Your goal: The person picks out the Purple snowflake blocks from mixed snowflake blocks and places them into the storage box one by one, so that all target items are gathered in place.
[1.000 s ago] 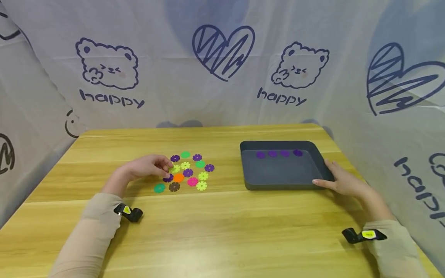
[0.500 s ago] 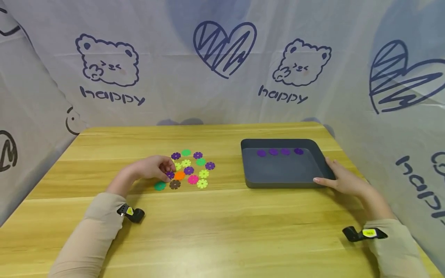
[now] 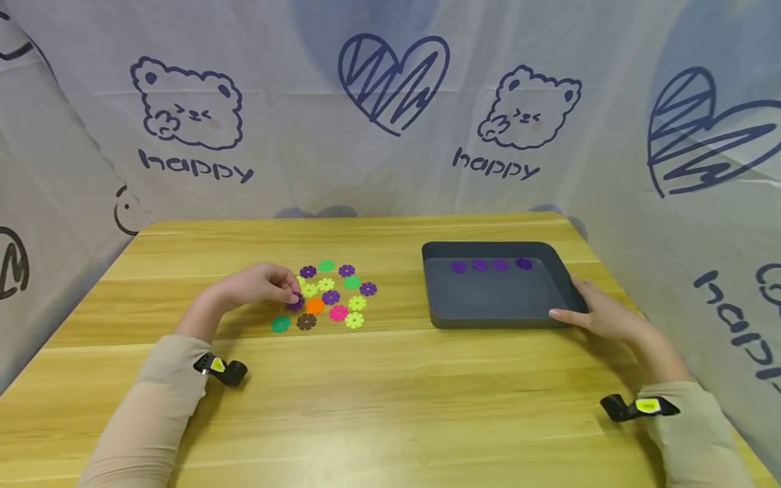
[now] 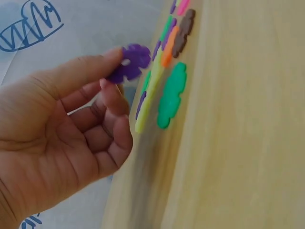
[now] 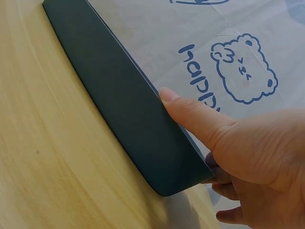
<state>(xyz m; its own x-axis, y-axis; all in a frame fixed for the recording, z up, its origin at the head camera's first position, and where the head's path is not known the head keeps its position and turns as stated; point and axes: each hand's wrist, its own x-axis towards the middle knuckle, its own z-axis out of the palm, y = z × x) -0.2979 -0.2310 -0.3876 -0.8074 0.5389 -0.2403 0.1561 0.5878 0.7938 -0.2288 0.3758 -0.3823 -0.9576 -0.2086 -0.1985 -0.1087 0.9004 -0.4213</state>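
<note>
In the head view my left hand [image 3: 259, 286] is at the left edge of a group of flower-shaped plastic discs. Its thumb and a finger pinch a purple disc [image 4: 131, 63], raised off the table in the left wrist view. A green disc [image 4: 172, 95] lies closest below that hand. My right hand [image 3: 604, 315] holds the near right corner of a dark grey tray [image 3: 512, 322]. The right wrist view has the thumb on the tray's rim and the other fingers on its outer side, partly hidden. A row of purple discs [image 3: 480, 265] lies along the tray's far side.
Yellow, purple and green discs lie with an orange disc [image 3: 314, 306], a pink disc [image 3: 338, 313] and a brown disc [image 3: 306, 322] on the wooden table [image 3: 366, 407]. A printed cloth [image 3: 293, 122] hangs behind the table and at its sides.
My left hand now has the purple disc lifted between its fingertips; it has drawn slightly up and left. The right hand and the tray keep their places.
</note>
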